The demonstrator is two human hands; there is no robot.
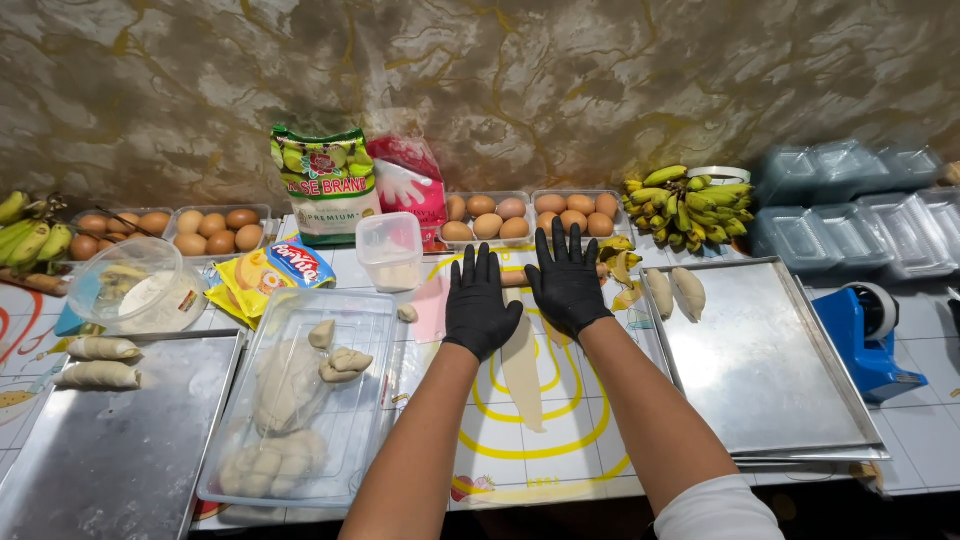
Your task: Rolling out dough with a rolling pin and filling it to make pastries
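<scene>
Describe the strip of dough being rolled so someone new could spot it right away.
Start at the steel tray on the right, then look left to the mat with yellow lines. The dough strip lies there below the left hand and right hand, flat, long and pale, unlike the lumps in the plastic tray.

Tiled counter (930,440) carries steel trays (760,370) (two), egg cartons (215,232), dough strip (522,370)

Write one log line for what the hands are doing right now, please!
left hand: flat on rolling pin | right hand: flat on rolling pin | dough strip: stretched on mat | steel tray: holds two peeled bananas
</scene>
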